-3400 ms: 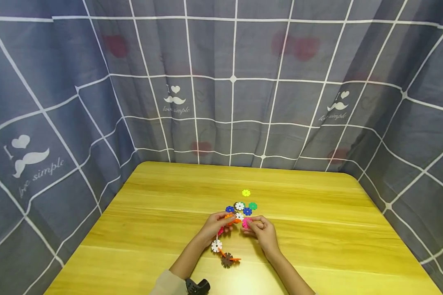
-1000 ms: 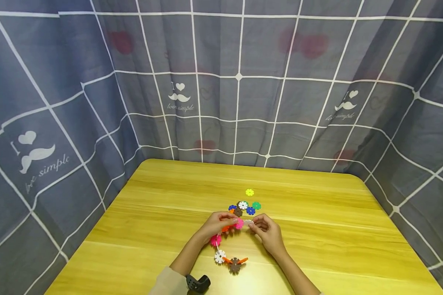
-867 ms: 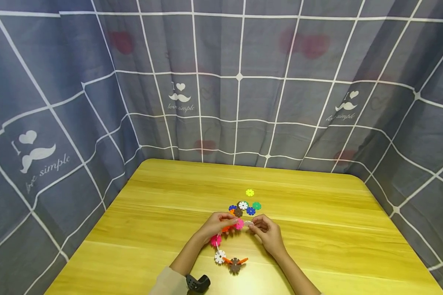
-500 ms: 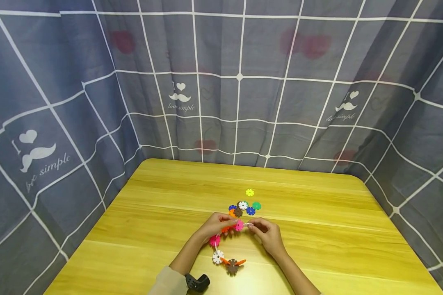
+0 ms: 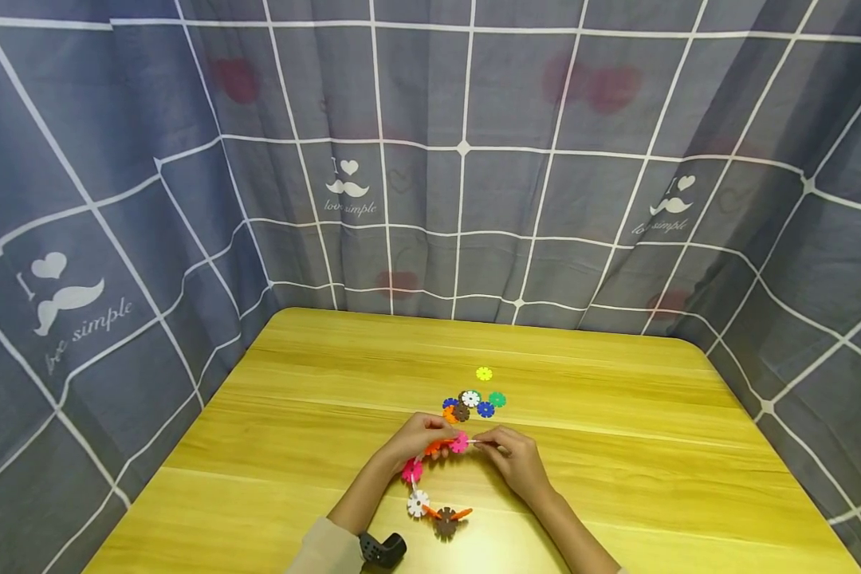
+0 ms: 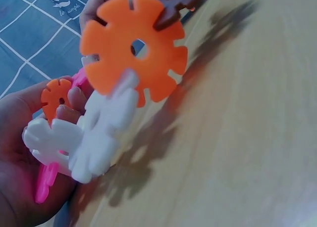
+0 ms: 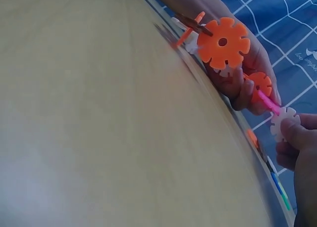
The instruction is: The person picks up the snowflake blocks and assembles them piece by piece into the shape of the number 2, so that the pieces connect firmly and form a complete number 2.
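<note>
My left hand (image 5: 414, 438) pinches the upper end of a chain of slotted plastic snowflake discs. A pink disc (image 5: 459, 442) sits at that end, just past the fingertips. My right hand (image 5: 518, 464) pinches a white disc (image 7: 278, 124) between thumb and fingers, its edge meeting the pink disc. How deep the slots engage I cannot tell. From the left hand the chain curves down through a pink disc (image 5: 412, 470), a white disc (image 5: 418, 503) and a brown disc (image 5: 446, 522) with orange discs either side. The left wrist view shows a large orange disc (image 6: 106, 54) close up.
Beyond the hands lie loose discs: yellow (image 5: 484, 373), green (image 5: 498, 399), blue (image 5: 485, 409), white (image 5: 469, 399), brown (image 5: 461, 412) and orange (image 5: 450, 415). A black device (image 5: 383, 550) is at the left wrist. A grey checked curtain (image 5: 416, 191) surrounds the wooden table (image 5: 316, 375).
Earlier my right hand held the pink disc apart; it then joined the chain's end. The right hand took a white disc from the pile and brought it against the pink one.
</note>
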`<state>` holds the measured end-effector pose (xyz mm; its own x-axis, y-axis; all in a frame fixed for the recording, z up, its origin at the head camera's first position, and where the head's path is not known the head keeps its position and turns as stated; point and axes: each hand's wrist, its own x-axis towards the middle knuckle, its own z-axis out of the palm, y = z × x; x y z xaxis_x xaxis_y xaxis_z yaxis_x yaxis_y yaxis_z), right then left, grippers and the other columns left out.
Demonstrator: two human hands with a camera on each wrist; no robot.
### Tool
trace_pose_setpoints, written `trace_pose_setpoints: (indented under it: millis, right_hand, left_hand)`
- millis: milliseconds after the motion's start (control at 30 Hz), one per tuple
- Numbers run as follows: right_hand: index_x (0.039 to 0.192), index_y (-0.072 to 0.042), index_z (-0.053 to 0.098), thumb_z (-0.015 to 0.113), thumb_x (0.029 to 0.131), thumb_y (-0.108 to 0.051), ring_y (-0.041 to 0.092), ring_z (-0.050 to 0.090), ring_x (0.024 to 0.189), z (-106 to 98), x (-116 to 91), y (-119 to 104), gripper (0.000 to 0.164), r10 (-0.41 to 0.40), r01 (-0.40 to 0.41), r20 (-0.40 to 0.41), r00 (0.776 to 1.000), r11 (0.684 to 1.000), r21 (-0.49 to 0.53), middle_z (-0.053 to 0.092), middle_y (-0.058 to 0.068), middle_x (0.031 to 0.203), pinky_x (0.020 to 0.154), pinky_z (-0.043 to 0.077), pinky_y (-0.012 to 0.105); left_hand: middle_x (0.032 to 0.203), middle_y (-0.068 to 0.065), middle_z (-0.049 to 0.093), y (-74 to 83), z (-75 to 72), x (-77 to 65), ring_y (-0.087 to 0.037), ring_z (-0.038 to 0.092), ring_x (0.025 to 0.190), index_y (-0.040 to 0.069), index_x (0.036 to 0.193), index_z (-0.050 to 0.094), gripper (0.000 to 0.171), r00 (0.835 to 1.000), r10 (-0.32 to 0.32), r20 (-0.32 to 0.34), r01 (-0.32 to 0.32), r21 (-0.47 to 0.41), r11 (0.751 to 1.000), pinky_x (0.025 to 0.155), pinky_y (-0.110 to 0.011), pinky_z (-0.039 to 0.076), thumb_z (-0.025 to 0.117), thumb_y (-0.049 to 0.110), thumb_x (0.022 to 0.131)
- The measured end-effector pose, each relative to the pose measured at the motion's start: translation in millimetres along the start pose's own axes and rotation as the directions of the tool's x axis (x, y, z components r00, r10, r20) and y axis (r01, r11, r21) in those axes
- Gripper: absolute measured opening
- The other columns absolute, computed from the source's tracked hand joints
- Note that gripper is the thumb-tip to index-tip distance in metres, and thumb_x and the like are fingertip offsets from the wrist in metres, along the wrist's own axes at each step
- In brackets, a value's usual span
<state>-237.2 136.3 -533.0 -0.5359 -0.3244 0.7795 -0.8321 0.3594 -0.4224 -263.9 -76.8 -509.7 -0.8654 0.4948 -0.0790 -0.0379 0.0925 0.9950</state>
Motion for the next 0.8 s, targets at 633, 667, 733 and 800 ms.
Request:
trace_pose_setpoints:
  millis: [633, 667, 733, 800]
  right_hand:
    - [0.088, -0.002, 0.068, 0.071, 0.069, 0.011, 0.016, 0.064, 0.070, 5.6, 1.9, 0.3, 0.022, -0.139, 0.138, -0.034, 0.990, 0.990, -0.033, 0.067, 0.005, 0.081, 0.069, 0.050, 0.018]
    - [0.088, -0.002, 0.068, 0.071, 0.069, 0.011, 0.017, 0.065, 0.071, 6.3, 2.4, -0.3, 0.022, -0.130, 0.129, -0.039, 0.991, 0.991, -0.028, 0.067, 0.006, 0.081, 0.069, 0.051, 0.018]
    - [0.090, -0.001, 0.068, 0.071, 0.071, 0.011, 0.017, 0.065, 0.071, 7.5, 3.1, -1.8, 0.022, -0.080, 0.080, -0.051, 0.996, 0.997, -0.006, 0.067, 0.008, 0.083, 0.068, 0.051, 0.017]
    - [0.091, 0.002, 0.067, 0.070, 0.072, 0.012, 0.021, 0.065, 0.070, 5.1, 7.7, -10.3, 0.022, 0.004, -0.002, -0.067, 0.998, 1.000, 0.027, 0.067, 0.012, 0.083, 0.066, 0.052, 0.020]
  left_hand:
    - [0.071, -0.003, 0.060, 0.0, 2.7, 3.5, -0.009, 0.052, 0.055, -0.006, 0.083, 0.064, 0.019, 1.000, -0.030, 0.001, 0.030, -0.037, 0.999, 0.052, -0.019, 0.043, 0.063, 0.013, 0.087]
    - [0.070, -0.003, 0.059, -0.3, 2.3, 3.4, -0.009, 0.051, 0.055, -0.006, 0.083, 0.064, 0.019, 1.000, -0.030, -0.003, 0.030, -0.039, 0.999, 0.052, -0.019, 0.043, 0.062, 0.013, 0.087]
    - [0.069, -0.003, 0.059, -0.1, 1.6, 2.5, -0.010, 0.051, 0.054, -0.006, 0.085, 0.064, 0.020, 0.999, -0.033, -0.011, 0.032, -0.047, 0.998, 0.051, -0.019, 0.042, 0.061, 0.013, 0.088]
    - [0.067, -0.003, 0.058, -0.5, 0.7, 2.5, -0.010, 0.050, 0.053, -0.006, 0.087, 0.064, 0.021, 0.999, -0.037, -0.019, 0.036, -0.058, 0.998, 0.050, -0.019, 0.042, 0.060, 0.014, 0.089]
